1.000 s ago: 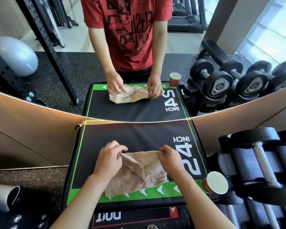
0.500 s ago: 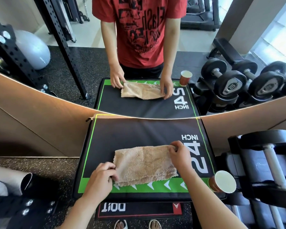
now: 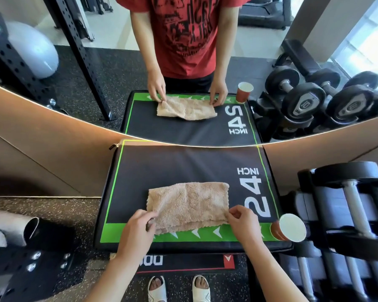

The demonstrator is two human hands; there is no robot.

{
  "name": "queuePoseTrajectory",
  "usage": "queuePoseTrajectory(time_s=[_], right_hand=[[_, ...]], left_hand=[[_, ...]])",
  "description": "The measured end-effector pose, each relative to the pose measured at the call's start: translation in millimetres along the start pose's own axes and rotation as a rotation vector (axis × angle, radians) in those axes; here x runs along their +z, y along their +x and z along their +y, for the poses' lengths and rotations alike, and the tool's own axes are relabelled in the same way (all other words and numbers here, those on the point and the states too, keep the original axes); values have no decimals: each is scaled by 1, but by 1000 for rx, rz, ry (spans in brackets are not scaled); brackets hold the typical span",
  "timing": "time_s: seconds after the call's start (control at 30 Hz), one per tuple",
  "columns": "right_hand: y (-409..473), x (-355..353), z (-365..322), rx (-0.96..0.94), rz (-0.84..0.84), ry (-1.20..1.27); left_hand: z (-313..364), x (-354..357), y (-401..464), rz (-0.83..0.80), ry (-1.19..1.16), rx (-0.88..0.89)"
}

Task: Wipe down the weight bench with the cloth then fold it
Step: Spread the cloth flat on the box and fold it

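A beige fluffy cloth (image 3: 188, 204) lies folded into a flat rectangle on the black padded bench top (image 3: 172, 166), which has a green border and "24 INCH" printed at its right. My left hand (image 3: 138, 229) pinches the cloth's near left corner. My right hand (image 3: 241, 221) pinches the near right corner. Both near corners overlap the green strip at the front edge.
A red paper cup (image 3: 289, 228) stands at the bench's front right corner, close to my right wrist. Black dumbbells on a rack (image 3: 347, 205) fill the right side. A wall mirror (image 3: 183, 68) behind the bench reflects the scene. A metal tube (image 3: 11, 227) lies at the left.
The cloth went from a crumpled, half-folded shape to a flat rectangle. Both hands moved from its far edge back to the near corners, the left first, then the right.
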State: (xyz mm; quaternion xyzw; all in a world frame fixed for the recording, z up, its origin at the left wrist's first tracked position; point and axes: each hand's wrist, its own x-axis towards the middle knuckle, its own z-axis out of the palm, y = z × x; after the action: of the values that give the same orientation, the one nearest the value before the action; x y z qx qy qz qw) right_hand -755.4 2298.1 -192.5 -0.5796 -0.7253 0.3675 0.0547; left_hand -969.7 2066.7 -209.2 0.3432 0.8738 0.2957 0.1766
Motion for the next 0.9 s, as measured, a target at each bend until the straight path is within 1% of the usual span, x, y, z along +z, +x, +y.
queuePoseTrajectory(time_s=[0.13, 0.27, 0.37, 0.43, 0.47, 0.57, 0.6, 0.67, 0.77, 0.9], right_hand=[[1, -1, -5, -23, -47, 27], [5, 4, 1, -75, -39, -68], [8, -6, 7, -45, -63, 26], [9, -14, 14, -39, -110, 63], [9, -17, 18, -34, -131, 58], [9, -24, 25, -6, -175, -118], [9, -24, 25, -16, -163, -184], [8, -22, 17, -70, -82, -227], [15, -11, -1, -149, 44, -182], [37, 3, -19, -102, 81, -85]], left_hand=[[-4, 4, 0, 31, -68, 4], [-5, 0, 3, 109, -188, -17], [-5, -8, 5, 155, -247, -59], [-7, -12, 4, 111, -242, -94], [-8, -12, 3, 59, -221, -109], [-9, -13, -1, -124, -91, -143], [-8, -14, -1, -130, -67, -153], [-4, -16, 4, -62, -74, -175], [7, -16, 19, 49, -84, -175], [12, -4, 47, 87, -86, -211]])
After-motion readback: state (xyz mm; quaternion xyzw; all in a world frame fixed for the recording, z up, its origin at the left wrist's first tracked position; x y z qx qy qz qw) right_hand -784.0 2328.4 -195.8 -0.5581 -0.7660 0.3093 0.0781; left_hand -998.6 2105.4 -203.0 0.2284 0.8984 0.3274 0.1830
